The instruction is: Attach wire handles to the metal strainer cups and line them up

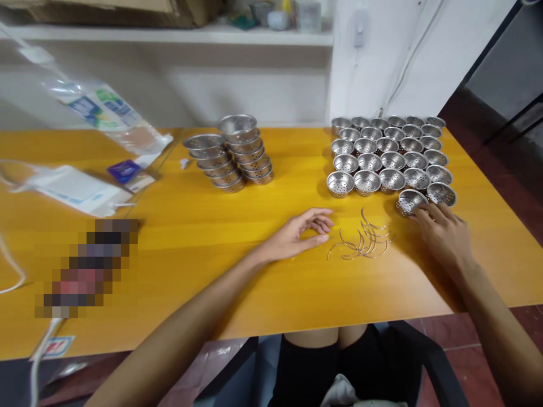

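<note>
My right hand [445, 234] grips the near rim of a small perforated metal cup [409, 199] at the front of the rows, its fingertips partly hidden behind the knuckles. Just beside it stands another perforated cup [442, 194]. My left hand [306, 234] hovers over or rests on the table, I cannot tell which; its fingers are loosely curled, thumb apart, holding nothing. Between the two hands lies a loose pile of thin curved metal wires [370, 240]. Behind them, rows of the same perforated cups [392, 180] stand mouth up.
Two leaning stacks of perforated cups [250, 155] stand left of centre on the yellow table [203, 237]. At the left are a clear plastic package [110, 113], a white box-like device [76, 189], a purple packet [125, 170] and white cables. A shelf [169, 35] runs along the back.
</note>
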Motion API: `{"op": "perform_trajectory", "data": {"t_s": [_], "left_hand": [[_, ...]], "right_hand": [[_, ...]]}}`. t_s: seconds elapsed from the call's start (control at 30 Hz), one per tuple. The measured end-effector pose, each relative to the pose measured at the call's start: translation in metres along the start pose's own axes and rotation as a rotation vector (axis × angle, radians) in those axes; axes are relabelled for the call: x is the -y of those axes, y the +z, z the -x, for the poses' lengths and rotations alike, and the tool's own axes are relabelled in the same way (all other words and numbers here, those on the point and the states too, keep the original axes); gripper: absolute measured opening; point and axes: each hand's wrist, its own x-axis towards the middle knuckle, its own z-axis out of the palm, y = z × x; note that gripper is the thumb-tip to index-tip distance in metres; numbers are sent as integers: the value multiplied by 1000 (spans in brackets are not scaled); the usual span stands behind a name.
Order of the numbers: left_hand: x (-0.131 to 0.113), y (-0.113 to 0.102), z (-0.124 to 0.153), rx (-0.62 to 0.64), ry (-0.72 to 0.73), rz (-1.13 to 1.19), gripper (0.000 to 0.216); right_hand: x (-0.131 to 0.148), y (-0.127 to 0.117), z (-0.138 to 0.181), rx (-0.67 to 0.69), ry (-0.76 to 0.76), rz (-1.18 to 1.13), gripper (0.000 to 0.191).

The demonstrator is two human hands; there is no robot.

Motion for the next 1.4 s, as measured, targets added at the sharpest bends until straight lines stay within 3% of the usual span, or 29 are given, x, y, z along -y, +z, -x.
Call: {"op": "perform_trajectory", "data": {"t_s": [0.37,0.5,0.57,0.67,0.8,0.87,0.97,1.07,1.23,1.4], "left_hand": [[-1,0,1,23,6,-54,52],[0,5,0,18,25,-72,51],[-3,3,0,-45,60,-175,43],[-13,-17,3,-342,165,-579,28],[-27,-72,19,-1011,191,-966,39],[-28,-101,28,-1237,142,-1047,58],[-21,-135,36,-1151,4,-1010,68],[-12,-152,38,-1113,-71,-975,57],[-12,-158,36,-1158,-110,-947,43],[-9,-163,37,-1238,-70,-832,53]], "right_hand": [[-5,16,1,41,145,-77,23],[3,8,2,-47,150,-79,27],[8,1,-3,-124,140,-105,31],[16,-10,-32,-86,-2,-263,21],[33,-19,-92,328,-299,-602,16],[42,-20,-111,414,-354,-672,19],[54,-19,-112,427,-367,-667,23],[60,-16,-97,399,-345,-687,20],[75,-9,-85,275,-380,-715,28],[96,-6,-82,179,-547,-649,38]]}}
